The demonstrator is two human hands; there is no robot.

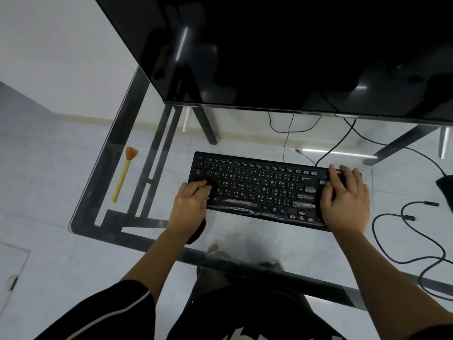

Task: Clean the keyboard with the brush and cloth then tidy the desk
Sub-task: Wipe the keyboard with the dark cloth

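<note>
Keyboard point(259, 190) sits on the glass desk point(73, 223), just below the monitor point(294, 45). The person's left hand point(190, 198) is curled round a black cloth point(211, 184) and presses it onto the left-side keys. The right hand point(345, 197) lies flat and relaxed over the keyboard's right end, gripping nothing. Brush point(123, 174) lies well off to the left, bristles pointing away, untouched. Cables point(404, 241) loop on the right.

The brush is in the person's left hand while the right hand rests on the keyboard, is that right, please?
Not quite: the head view shows the brush lying untouched on the desk; the left hand holds a dark cloth instead.
</note>
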